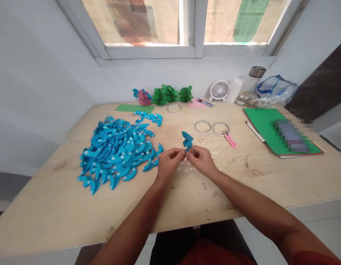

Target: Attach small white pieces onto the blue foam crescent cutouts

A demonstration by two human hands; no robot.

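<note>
A curled blue paper piece [187, 140] stands up between my hands over the middle of the table. My left hand [170, 161] pinches its lower end from the left, fingers closed. From the other side my right hand [201, 159] is closed on the same piece, with its thumb and fingertips close to those of the left. The fingers hide the bottom of the piece. Left of my hands lies a big heap of similar blue paper pieces [118, 151], many carrying small white squares. Tiny white scraps [189, 169] are scattered on the table below my hands.
Tape rolls [203, 121] and pink-handled snips [229, 139] lie beyond my right hand. At the back stand green paper shapes [169, 94], a small fan [219, 90] and a glass bottle [250, 86]. A green folder [261, 125] bearing a blurred object lies right.
</note>
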